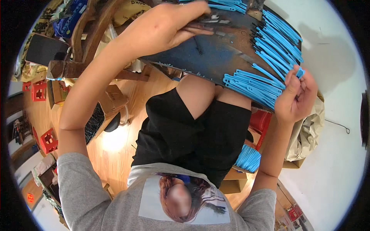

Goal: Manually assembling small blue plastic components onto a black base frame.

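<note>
My left hand [163,30] reaches over the far left part of a dark work table. Its fingertips are smeared by motion beside small dark and grey slivers, so what they hold, if anything, does not show. At the table's right edge my right hand [296,94] is closed, its thumb and fingers pinching a blue plastic strip [300,73]. Close by lies a bundle of blue strips with holed ends [252,84]. A longer row of blue strips with thin dark tips [275,42] runs up the table's right side.
The dark tabletop [181,54] carries loose dark bits and a thin flat metal piece [246,58]. A metal block [254,8] stands at its far edge. Beside it are a wooden frame [73,69] on the left, and a paper sack [308,131] and a box of blue strips [248,158] on the right.
</note>
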Demonstrator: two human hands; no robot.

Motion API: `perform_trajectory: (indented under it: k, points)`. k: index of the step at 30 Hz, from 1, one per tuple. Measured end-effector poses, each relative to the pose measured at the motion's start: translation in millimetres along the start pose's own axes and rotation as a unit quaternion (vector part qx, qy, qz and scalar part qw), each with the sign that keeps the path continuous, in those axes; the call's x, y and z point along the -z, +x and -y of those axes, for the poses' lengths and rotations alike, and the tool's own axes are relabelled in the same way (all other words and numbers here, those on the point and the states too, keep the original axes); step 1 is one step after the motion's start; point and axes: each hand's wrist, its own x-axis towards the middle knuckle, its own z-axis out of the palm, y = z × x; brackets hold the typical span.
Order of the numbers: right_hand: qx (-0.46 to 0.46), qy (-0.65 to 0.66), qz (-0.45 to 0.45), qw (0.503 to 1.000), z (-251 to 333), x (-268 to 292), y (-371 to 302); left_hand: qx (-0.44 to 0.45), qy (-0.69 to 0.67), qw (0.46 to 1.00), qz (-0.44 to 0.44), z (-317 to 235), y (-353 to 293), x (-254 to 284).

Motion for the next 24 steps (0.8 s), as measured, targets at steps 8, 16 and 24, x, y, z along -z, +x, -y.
perform_trajectory:
  k: [8,16,24]
  points:
    - [0.017,0.110,-0.031,0.993,1,2,-8,0.054,-0.359,0.896,-0.255,2,-22,-30]
    - [-0.022,0.132,-0.072,0.988,6,-1,-4,0.116,-0.166,0.914,-0.352,-8,-16,-31]
    - [-0.019,0.174,-0.105,0.979,4,-1,-4,0.084,-0.078,0.954,-0.279,-8,0,-38]
